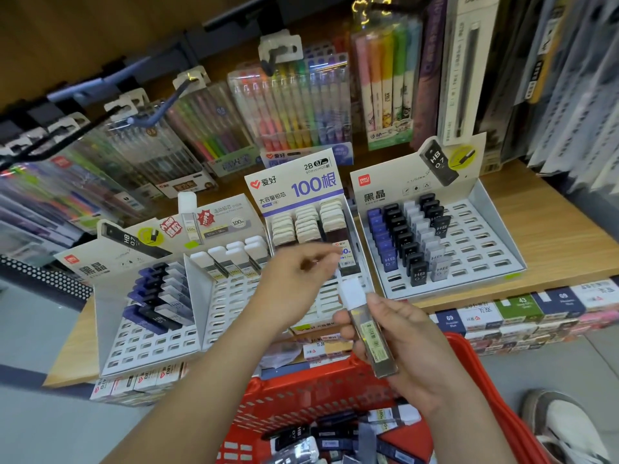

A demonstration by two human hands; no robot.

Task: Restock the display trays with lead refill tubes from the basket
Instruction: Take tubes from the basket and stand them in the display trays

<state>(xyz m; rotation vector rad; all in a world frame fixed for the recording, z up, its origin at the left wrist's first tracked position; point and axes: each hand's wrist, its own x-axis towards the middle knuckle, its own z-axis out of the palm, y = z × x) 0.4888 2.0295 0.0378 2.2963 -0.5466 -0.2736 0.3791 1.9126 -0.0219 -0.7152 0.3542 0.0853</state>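
On my feed the red basket (311,386) sits lowest; beyond it stands the middle display tray (325,304). Above the basket's far rim the right hand (412,349) grips a white-capped lead refill tube (370,336); whether the left hand (294,286) (blurred) holds anything I cannot tell.

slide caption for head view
Right hand holds a white-capped lead tube above the red basket; left hand at the middle tray.

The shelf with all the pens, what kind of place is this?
Probably a stationery shop: packs of coloured pens hang at the back, display trays of lead refill tubes stand on the wooden shelf, and a red shopping basket sits below.
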